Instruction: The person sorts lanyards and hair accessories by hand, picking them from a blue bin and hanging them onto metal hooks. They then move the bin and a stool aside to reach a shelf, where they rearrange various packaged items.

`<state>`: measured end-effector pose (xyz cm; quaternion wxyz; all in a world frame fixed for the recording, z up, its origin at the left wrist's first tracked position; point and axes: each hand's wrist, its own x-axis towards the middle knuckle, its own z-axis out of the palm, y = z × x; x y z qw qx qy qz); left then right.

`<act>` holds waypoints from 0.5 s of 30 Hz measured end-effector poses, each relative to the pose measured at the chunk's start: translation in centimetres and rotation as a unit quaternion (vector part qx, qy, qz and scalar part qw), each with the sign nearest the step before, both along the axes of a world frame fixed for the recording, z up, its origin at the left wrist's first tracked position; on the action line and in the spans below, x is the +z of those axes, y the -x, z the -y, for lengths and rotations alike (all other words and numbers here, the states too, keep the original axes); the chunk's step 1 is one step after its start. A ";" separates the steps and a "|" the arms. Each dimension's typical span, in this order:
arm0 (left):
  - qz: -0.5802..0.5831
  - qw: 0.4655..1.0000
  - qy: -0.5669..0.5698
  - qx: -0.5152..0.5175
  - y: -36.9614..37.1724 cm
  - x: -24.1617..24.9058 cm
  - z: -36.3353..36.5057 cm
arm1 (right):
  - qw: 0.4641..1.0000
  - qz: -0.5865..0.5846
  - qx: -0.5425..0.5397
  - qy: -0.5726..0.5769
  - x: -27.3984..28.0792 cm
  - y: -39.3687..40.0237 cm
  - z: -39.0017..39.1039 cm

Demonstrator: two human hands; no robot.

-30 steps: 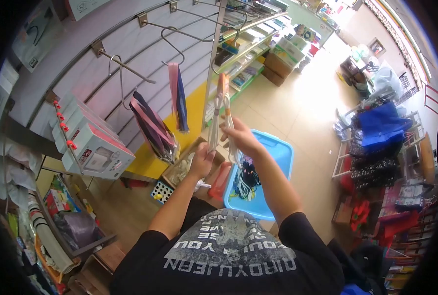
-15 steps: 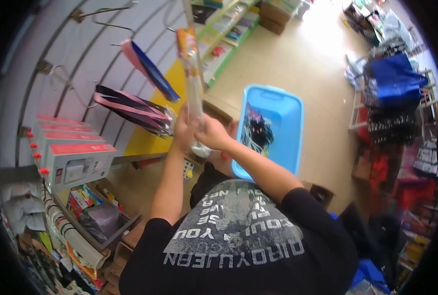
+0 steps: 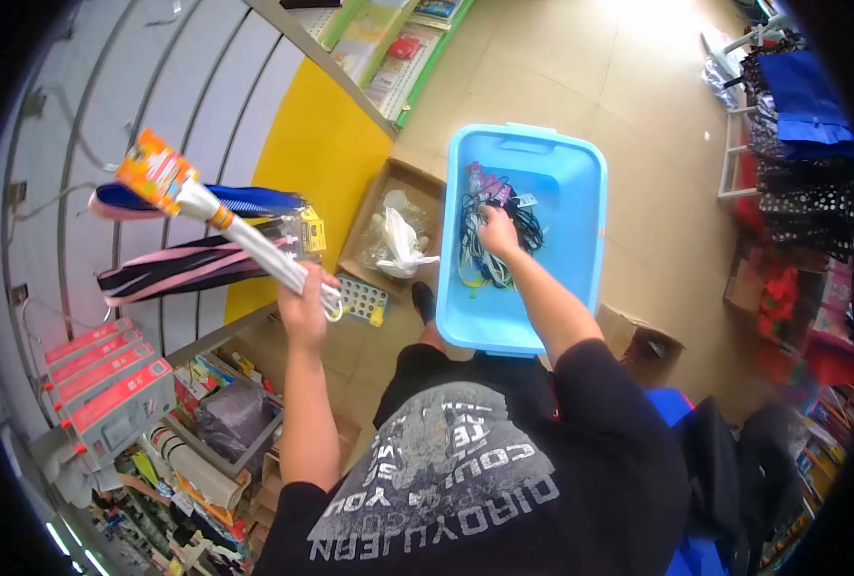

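Observation:
My left hand (image 3: 304, 305) is closed round the lower end of a long white cable bundle (image 3: 259, 248) with an orange header card (image 3: 158, 171). The bundle slants up to the left, in front of the hanging straps, and a white loop shows below the fist. Down inside the light blue plastic bin (image 3: 566, 269), my right hand (image 3: 497, 233) has its fingers curled on a heap of black and white cables (image 3: 525, 228). Its fingertips are partly hidden among them. A pink-packaged item (image 3: 485, 180) lies at the heap's far end.
Pink-and-black straps (image 3: 192, 267) and blue straps (image 3: 254, 200) hang on the slatted wall at left. Boxes with red tops (image 3: 110, 384) hang nearer me. A cardboard box (image 3: 362, 235) with white plastic bags stands beside the bin. Clothes (image 3: 801, 173) hang on a rack at right.
Both hands were together on the upright bundle. My right hand has let go and moved down into the bin; my left hand has tilted the bundle to the left and lowered it.

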<state>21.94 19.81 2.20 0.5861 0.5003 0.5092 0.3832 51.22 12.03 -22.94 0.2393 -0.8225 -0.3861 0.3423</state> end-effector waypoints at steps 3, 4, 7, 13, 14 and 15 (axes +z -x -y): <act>-0.006 1.000 -0.019 0.005 -0.6 0.2 0.5 | 0.996 -0.007 0.022 0.086 -3.2 -1.7 -3.2; 0.002 1.000 -0.024 0.008 -0.7 0.1 0.6 | 0.996 -0.014 0.021 0.084 -4.1 -2.1 -4.3; 0.012 0.999 -0.036 0.013 -0.9 -0.3 1.5 | 0.982 -0.040 0.103 0.156 -6.7 -2.4 -6.5; 0.024 0.998 -0.051 0.014 -1.9 -0.3 1.3 | 0.991 -0.028 0.061 0.119 -8.5 -1.5 -6.5; 0.031 0.998 -0.052 0.015 -1.8 -0.3 1.3 | 0.996 -0.023 0.045 0.068 -7.7 -1.4 -5.6; 0.016 0.998 -0.052 0.005 -1.7 -0.3 1.3 | 0.999 0.001 0.034 -0.042 -6.8 -1.1 -4.2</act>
